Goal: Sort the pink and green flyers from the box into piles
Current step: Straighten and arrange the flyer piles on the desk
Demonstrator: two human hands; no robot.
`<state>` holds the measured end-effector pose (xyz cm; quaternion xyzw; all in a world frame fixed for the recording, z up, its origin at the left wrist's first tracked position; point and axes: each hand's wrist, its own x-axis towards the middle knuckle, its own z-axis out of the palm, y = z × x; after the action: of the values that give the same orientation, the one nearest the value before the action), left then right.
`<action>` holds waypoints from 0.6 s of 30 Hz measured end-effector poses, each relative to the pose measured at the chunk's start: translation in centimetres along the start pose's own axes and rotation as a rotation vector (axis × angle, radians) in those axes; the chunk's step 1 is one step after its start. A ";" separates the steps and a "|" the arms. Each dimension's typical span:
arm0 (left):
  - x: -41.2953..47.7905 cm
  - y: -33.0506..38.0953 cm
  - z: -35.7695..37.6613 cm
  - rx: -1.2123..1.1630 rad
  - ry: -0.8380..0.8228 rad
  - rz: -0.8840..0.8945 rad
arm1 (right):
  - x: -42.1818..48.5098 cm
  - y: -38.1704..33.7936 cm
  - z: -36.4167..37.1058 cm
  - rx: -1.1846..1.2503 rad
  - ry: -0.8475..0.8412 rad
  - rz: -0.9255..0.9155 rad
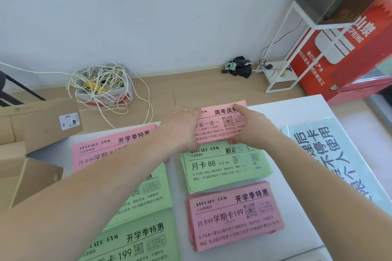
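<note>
At the table's far edge lies a pink flyer stack (218,125) headed with large black print. My left hand (182,127) holds its left edge, fingers curled at the far corner. My right hand (254,127) spans its right side, forefinger on the far edge and thumb on the near edge. Just below it sits a green pile (224,167), and nearer me a pink pile (233,216). To the left lie another pink pile (114,146) and two green piles (152,193) (135,241), partly hidden under my left forearm.
A pale blue printed sheet (339,154) covers the table's right side. Brown cardboard boxes (31,125) stand at the left. On the floor behind are a carton of tangled white cable (101,89), a white rack (282,70) and a red cabinet (350,48).
</note>
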<state>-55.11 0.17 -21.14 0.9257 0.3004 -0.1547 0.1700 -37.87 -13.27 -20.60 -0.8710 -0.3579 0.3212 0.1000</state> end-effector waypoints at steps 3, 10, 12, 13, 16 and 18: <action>-0.1 -0.4 0.1 -0.038 0.003 -0.002 | -0.1 0.2 0.3 0.038 0.008 -0.001; -6.5 -2.5 -1.6 -0.215 0.248 -0.151 | -3.0 3.0 -0.5 0.287 0.209 0.087; -8.7 -2.9 -0.2 -0.297 0.230 -0.201 | -4.4 4.2 0.9 0.300 0.236 0.173; -9.7 -2.7 0.8 -0.408 0.150 -0.228 | -5.2 4.5 1.9 0.260 0.238 0.196; -11.2 -1.4 3.5 -0.810 0.042 -0.319 | -7.8 4.1 5.1 0.047 0.403 0.051; -11.2 -0.9 5.1 -0.959 0.092 -0.342 | -9.2 2.7 6.8 -0.046 0.461 -0.187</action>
<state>-65.28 -6.86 -21.51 0.6870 0.4918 0.0160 0.5348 -45.57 -21.94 -22.51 -0.8865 -0.4117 0.0954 0.1885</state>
